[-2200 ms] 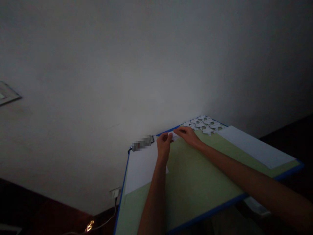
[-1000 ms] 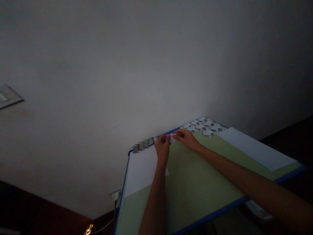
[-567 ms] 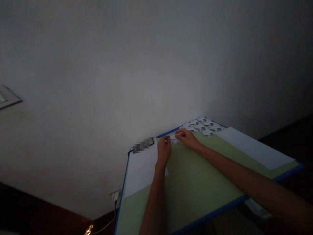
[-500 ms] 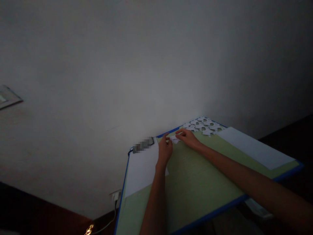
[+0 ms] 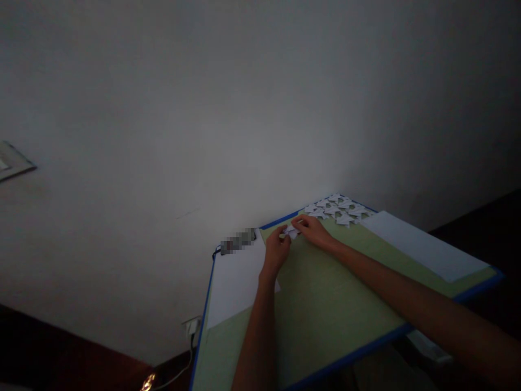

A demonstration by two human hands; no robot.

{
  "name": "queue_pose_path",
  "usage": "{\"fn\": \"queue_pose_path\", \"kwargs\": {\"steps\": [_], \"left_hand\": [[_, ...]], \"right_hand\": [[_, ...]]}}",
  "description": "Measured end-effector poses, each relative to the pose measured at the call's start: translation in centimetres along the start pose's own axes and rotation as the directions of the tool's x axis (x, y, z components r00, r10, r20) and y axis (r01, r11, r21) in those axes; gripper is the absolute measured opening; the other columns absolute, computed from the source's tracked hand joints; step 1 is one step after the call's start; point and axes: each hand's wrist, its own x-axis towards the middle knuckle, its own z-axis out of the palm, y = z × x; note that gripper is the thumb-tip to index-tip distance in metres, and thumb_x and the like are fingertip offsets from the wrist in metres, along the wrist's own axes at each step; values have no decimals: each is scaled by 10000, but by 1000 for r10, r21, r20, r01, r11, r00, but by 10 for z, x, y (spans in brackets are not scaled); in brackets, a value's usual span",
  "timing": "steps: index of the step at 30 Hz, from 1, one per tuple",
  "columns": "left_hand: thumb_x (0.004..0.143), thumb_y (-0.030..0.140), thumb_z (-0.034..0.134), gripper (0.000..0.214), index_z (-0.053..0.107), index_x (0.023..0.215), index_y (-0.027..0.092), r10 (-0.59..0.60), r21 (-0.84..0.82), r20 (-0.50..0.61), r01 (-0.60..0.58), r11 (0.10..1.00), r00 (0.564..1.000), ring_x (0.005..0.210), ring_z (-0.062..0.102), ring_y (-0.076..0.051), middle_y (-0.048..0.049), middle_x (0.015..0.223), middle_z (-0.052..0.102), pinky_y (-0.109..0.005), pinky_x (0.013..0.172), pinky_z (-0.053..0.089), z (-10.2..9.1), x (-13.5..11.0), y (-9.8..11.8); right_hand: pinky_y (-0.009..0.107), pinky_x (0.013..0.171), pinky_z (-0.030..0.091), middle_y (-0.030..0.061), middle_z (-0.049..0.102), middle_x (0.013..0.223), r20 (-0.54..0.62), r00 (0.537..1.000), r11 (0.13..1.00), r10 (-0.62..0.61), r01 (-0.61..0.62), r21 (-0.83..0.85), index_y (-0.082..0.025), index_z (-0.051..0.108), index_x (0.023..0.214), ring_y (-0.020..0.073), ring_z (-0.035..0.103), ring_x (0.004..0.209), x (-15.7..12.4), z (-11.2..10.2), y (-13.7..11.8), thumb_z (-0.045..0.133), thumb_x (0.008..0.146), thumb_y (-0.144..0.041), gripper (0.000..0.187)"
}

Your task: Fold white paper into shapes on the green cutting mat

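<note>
Between my two hands, near the far side of the green table [image 5: 325, 304], is a small folded white paper piece [image 5: 291, 232]. My left hand [image 5: 278, 248] has its fingers closed on the left side of the paper. From the right, my right hand [image 5: 311, 228] pinches the paper's other side with thumb and finger. The fold's exact shape is too small and dark to make out. Several similar folded white paper pieces [image 5: 345, 218] lie grouped at the table's far right corner, just beyond my right hand.
White sheets [image 5: 236, 288] lie at the table's left, with a blurred-out item [image 5: 238, 240] at their far edge. Another white stack of paper [image 5: 427, 244] lies along the right side. A wall [image 5: 260, 108] stands behind; a plugged socket [image 5: 191, 327] is low at left.
My left fingers have come down and closed onto the paper's left side. The folded paper has tilted slightly between my hands, and my right hand has barely shifted.
</note>
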Motion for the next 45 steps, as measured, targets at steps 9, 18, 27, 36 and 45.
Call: {"fn": "queue_pose_path", "kwargs": {"steps": [9,18,27,36,45], "left_hand": [[851,141,581,384,652,1228,124,-92,-3,-13,92,996,996,684,681,-133,-119,1073,710,-278,667,556,-2,1,6],[848,136,552,333,653,1164,115,-162,-280,-69,137,950,984,670,681,-116,-109,1082,658,-240,593,546,4,-2,5],[890,175,575,238,680,1099,136,-50,131,-124,66,989,991,804,681,-153,-99,1067,696,-299,768,546,-3,-41,14],[922,164,583,175,728,1017,193,232,515,228,-320,796,946,982,646,-213,-82,1012,722,-335,902,497,-37,-98,6],[872,192,679,125,762,965,189,113,413,248,-210,886,962,814,684,-171,-47,930,772,-280,810,491,-53,-95,19]], "right_hand": [[288,700,473,28,701,796,59,995,995,-75,79,-68,-147,744,1053,171,623,728,2,5,1,675,816,-368,332],[313,806,521,66,751,968,64,991,977,-117,127,-173,-155,725,1123,188,665,841,-3,8,2,616,824,-185,320],[349,945,496,123,744,1150,210,951,848,-229,300,-437,-155,701,1197,229,689,1033,-42,-1,-21,539,976,-272,299],[337,817,408,71,685,1002,560,776,438,-291,629,-642,-238,749,1059,199,623,935,-104,-12,-47,587,978,-237,181],[374,856,386,74,680,1003,577,740,491,-345,666,-561,-221,749,1065,216,597,967,-102,-17,-41,599,955,-188,189]]}}
